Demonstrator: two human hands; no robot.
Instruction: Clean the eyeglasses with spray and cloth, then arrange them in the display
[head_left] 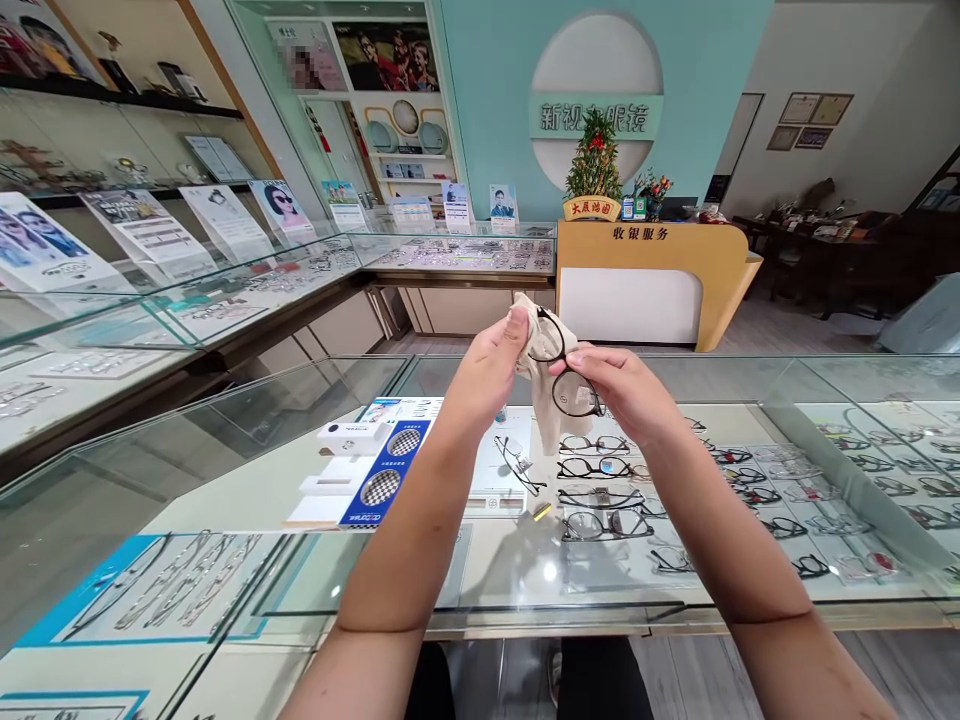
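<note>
Above the glass counter, both my hands hold a pair of dark round-rimmed eyeglasses up in front of me. My left hand is closed on a cream cleaning cloth, its thumb pressing the fabric round the upper lens. Below that lens the cloth hangs down behind the frame. With thumb and fingers my right hand pinches the eyeglasses near the bridge. The lower lens is uncovered and carries a small sticker. Part of the upper rim is hidden by the cloth.
Beneath my hands stands a glass display case with rows of eyeglasses inside. A blue-and-white box lies to the left. Further glass cases run along the left and back. A wooden cashier desk with a potted plant is beyond.
</note>
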